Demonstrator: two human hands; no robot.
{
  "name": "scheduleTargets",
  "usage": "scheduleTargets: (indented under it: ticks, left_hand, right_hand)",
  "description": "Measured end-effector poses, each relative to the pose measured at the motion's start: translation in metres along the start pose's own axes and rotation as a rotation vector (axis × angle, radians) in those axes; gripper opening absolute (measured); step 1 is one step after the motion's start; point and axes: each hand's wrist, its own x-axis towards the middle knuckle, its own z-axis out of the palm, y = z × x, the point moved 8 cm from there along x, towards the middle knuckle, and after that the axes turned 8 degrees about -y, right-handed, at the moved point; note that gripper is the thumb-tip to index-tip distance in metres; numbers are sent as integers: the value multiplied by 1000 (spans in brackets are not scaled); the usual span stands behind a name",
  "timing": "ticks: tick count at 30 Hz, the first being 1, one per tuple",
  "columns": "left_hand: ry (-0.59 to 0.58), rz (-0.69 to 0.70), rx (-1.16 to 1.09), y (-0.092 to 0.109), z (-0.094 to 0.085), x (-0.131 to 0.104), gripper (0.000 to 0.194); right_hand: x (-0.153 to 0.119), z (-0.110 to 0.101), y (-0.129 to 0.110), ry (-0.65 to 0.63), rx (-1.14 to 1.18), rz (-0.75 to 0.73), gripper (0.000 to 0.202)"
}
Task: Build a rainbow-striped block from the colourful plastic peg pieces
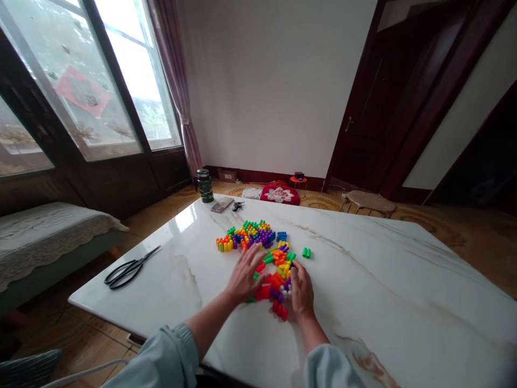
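Note:
Colourful plastic pieces (278,257) lie in a loose pile on the white marbled table (375,285). At the pile's left side is my left hand (245,274), fingers spread over red and green pieces. My right hand (301,288) rests along the right edge, its fingers curled near yellow, purple and white pieces; a small dark item shows at its fingertips, too small to name. Behind both hands, many upright pieces (248,235) stand packed together in green, orange, yellow and purple. Two green pieces (306,253) lie apart to the right, and red ones (280,310) sit nearest me.
Black-handled scissors (130,269) lie on the table's left. A phone (222,204), keys (238,206) and a dark green flask (205,186) are at the far left corner. Beyond the table are a red cushion (280,194) and a stool (370,201).

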Motion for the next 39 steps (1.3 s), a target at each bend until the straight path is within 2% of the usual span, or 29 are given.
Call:
scheduleTargets:
  ticks: [2, 4, 5, 7, 9, 11, 13, 16, 19, 21, 22, 24, 27, 28, 30, 34, 37, 39]
  left_hand:
    - [214, -236, 50, -45, -33, 4, 52]
    - [340, -497, 55, -96, -55, 3, 56]
    - [340, -600, 29, -119, -60, 4, 57]
    - [241, -688, -54, -153, -58, 14, 55]
    - [131, -680, -116, -166, -48, 26, 54]
    - [71, -639, -132, -163, -36, 35, 50]
    - [45, -574, -107, -145, -23, 38, 50]
    - [-7, -324, -89, -96, -10, 40, 46]
    - [-173, 43, -229, -39, -1, 42, 40]
    - [-234, 136, -291, -22, -5, 51, 42]
    - [-222, 125, -276, -22, -8, 59, 44]
    - [-155, 12, -179, -34, -13, 77, 50]
    - [-148, -168, -50, -57, -4, 95, 59]
    - [-164, -177, -24, -59, 1, 97, 59]
    - [-186, -108, 1, -52, 8, 97, 51]
    - [-219, 39, -61, -30, 6, 96, 35]
    - [-168, -13, -85, -29, 4, 107, 42]
    - [-162, -81, -87, -34, 12, 114, 56]
  right_hand:
    - [-1, -3, 3, 33, 77, 24, 58]
    - [-1, -5, 4, 60, 115, 29, 56]
    - [-1, -5, 4, 64, 118, 26, 56]
    - [-1, -4, 5, 56, 109, 31, 56]
    - [0, -1, 6, 29, 85, 41, 57]
    - [1, 0, 6, 10, 59, 41, 58]
    - [1, 0, 3, 4, 34, 28, 58]
    - [1, 0, -2, -1, -3, 0, 58]
    - [1, 1, -4, -8, -31, -17, 56]
    - [1, 2, -5, -11, -45, -33, 54]
    - [1, 2, -5, -10, -50, -43, 54]
    - [1, 2, -5, -8, -57, -56, 53]
    - [2, 1, -5, -15, -70, -53, 52]
    - [2, 1, -5, -18, -76, -54, 52]
    - [2, 2, -7, -25, -84, -62, 53]
    - [1, 4, -11, -36, -112, -96, 50]
    - [1, 4, -13, -19, -137, -116, 48]
    - [1, 4, -13, -23, -146, -126, 47]
